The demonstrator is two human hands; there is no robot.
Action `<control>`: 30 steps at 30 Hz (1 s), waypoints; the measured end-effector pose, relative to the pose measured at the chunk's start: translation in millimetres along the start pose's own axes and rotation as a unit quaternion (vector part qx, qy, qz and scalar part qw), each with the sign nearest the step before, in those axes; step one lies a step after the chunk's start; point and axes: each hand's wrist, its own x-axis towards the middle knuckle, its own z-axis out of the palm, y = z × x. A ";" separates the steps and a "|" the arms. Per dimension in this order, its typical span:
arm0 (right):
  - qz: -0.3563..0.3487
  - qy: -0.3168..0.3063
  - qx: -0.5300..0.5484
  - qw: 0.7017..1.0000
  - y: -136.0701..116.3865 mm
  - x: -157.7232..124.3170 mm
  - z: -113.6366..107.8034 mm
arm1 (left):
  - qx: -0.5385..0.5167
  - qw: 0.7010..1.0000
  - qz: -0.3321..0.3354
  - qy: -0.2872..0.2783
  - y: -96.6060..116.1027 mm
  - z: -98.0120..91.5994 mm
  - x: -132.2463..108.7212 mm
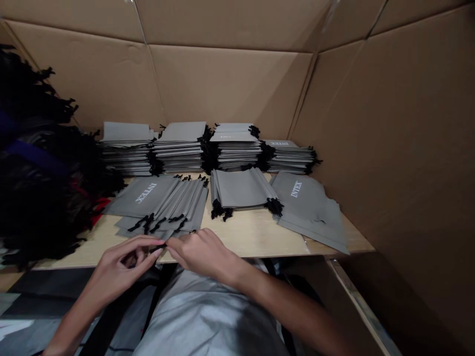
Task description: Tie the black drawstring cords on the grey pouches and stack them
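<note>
Pinching black cord (158,246), left hand (122,264) and right hand (202,252) meet by grey bags (141,198).

At 6 o'clock the hands (178,247) cover part of a black cord (156,248), so how it is held cannot be told. At 9 o'clock a dark heap of cords (44,168) runs off the picture's edge, its separate pieces too jumbled to make out.

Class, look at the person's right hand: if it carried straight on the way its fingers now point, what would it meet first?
Probably the black drawstring cord between the hands, then the left hand just beyond it. The right hand is very close to both, though depth is hard to judge from this view.
</note>
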 end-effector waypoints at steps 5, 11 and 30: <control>-0.001 0.000 -0.001 1.000 0.0 0.4 -0.9 | -0.006 1.000 -0.004 -0.003 -1.3 -0.6 0.1; 0.002 -0.002 0.002 1.000 -0.4 0.4 -1.4 | -0.020 1.000 0.009 -0.010 -4.1 0.7 2.2; 0.101 0.058 0.229 0.967 41.8 -10.0 -49.3 | 0.009 0.999 -0.035 -0.014 -4.7 -2.9 -2.7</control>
